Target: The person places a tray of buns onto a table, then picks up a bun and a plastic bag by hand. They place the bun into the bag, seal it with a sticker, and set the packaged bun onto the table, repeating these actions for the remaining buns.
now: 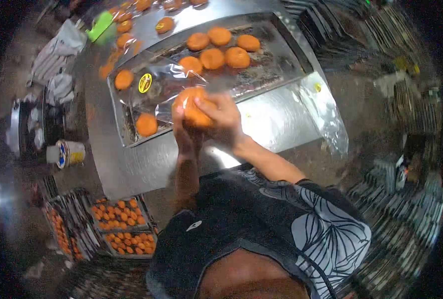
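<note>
Metal table (139, 172), orange bread (194, 115), clasped between left grip (182, 132) and right grip (226, 117)

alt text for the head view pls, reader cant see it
A left hand and right hand clasp orange bread near clear plastic, above a tray of round buns on a shiny table. More buns lie in trays at the picture's lower left.

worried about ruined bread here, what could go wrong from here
The held bread might dent if the left hand and right hand press harder. The clear plastic over the tray could snag or tear. The bun near the tray's near left corner might get knocked by a passing hand.
</note>
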The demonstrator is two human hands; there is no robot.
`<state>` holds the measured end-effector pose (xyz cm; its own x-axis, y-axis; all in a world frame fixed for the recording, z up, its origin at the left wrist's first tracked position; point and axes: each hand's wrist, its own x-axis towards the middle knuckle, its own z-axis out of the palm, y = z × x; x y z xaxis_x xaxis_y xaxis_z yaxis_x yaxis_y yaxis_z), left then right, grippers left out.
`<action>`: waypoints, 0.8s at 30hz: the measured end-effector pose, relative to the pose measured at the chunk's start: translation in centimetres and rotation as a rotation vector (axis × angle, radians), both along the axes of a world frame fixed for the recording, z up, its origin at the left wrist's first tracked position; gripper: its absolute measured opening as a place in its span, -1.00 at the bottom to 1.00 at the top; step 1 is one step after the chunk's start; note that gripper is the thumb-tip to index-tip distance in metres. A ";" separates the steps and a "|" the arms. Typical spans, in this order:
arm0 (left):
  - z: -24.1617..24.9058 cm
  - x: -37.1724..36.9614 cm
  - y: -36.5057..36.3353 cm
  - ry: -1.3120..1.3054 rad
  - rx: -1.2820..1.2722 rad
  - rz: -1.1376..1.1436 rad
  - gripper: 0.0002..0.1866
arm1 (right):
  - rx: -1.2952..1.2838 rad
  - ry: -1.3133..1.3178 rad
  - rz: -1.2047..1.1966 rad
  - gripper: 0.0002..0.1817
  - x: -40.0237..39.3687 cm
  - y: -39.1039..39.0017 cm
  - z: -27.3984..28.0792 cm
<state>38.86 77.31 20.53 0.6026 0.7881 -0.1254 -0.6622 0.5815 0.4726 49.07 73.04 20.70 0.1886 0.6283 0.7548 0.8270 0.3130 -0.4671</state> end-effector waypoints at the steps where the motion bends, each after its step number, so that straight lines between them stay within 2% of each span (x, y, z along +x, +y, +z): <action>1: 1.5 0.8 -1.1 0.253 0.154 0.056 -0.33 | -0.023 0.017 -0.032 -0.49 0.6 -0.8 1.3; 4: -0.1 3.4 -2.7 0.251 0.057 -0.002 -0.32 | 0.043 0.129 -0.123 -0.54 1.9 -0.4 2.0; 5: -0.4 4.2 -3.1 0.245 0.011 0.006 -0.32 | 0.011 0.138 -0.043 -0.53 2.6 -0.2 0.2; 6: -0.3 4.3 -3.4 0.257 0.015 -0.011 -0.32 | 0.014 0.151 -0.060 -0.53 3.0 -1.1 -1.4; 8: 0.1 4.2 -3.4 0.046 -0.161 -0.186 -0.36 | 0.019 0.705 0.126 -0.52 3.8 -3.3 -2.1; 9: -3.3 3.9 -3.0 0.176 0.013 -0.269 -0.59 | -0.125 0.511 -0.085 -0.53 4.4 -4.5 -2.1; 10: -4.6 4.1 -4.1 0.180 0.014 -0.263 -0.59 | -0.162 0.411 -0.274 -0.59 5.6 -4.4 -3.7; 11: -5.3 4.4 -6.0 0.321 0.069 -0.345 -0.64 | -0.416 0.590 -0.012 -0.67 7.7 -5.1 -2.4; 12: -6.7 4.9 -7.2 0.462 0.136 -0.427 -0.68 | -0.427 0.558 0.083 -0.73 10.3 -5.2 -4.1; 13: -13.6 5.3 -6.8 1.066 0.915 -0.631 -0.72 | -0.601 0.777 0.052 -0.75 12.7 -4.5 -3.3; 14: -17.6 5.0 -7.6 0.327 0.277 -0.487 -0.77 | -0.553 0.697 0.043 -0.76 15.1 -3.5 -0.4; 15: -12.8 6.5 -9.2 0.782 0.774 -0.554 -0.79 | -0.495 0.499 -0.068 -0.72 16.8 -1.5 0.9; 16: -10.1 7.3 -9.9 0.920 1.128 -0.619 -0.81 | -0.461 0.485 -0.068 -0.72 17.0 0.3 3.1; 17: -14.4 7.4 -10.6 1.017 1.267 -0.500 -0.74 | -0.281 0.455 0.017 -0.65 16.7 2.4 5.7; 18: -12.9 8.3 -11.3 1.167 1.473 -0.554 -0.72 | -0.108 0.420 0.109 -0.56 16.7 3.5 7.5; 19: -16.2 7.3 -11.4 1.070 1.649 -0.331 -0.75 | -0.095 0.263 0.027 -0.49 16.0 3.2 7.3; 20: -13.4 7.7 -11.5 1.178 1.740 -0.430 -0.79 | -0.073 0.110 -0.059 -0.41 14.3 2.6 5.9; 21: -16.4 7.4 -10.5 1.124 1.781 -0.340 -0.86 | -0.088 0.034 -0.002 -0.37 13.8 1.4 3.0; 22: -19.8 7.4 -9.4 1.064 1.813 -0.249 -0.92 | -0.230 0.203 0.180 -0.49 13.4 -1.7 0.9; 23: -18.6 7.6 -8.7 0.988 1.720 -0.249 -0.91 | -0.620 0.624 0.425 -0.60 12.6 -5.1 -0.9; 24: -17.5 7.5 -7.8 0.910 1.625 -0.246 -0.90 | -0.979 0.601 0.415 -0.63 12.8 -8.0 -7.8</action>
<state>46.39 69.52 3.07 0.8941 0.3700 0.2523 0.0939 -0.7057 0.7023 61.88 65.04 12.87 -0.0059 0.9777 -0.2097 0.3188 -0.1969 -0.9271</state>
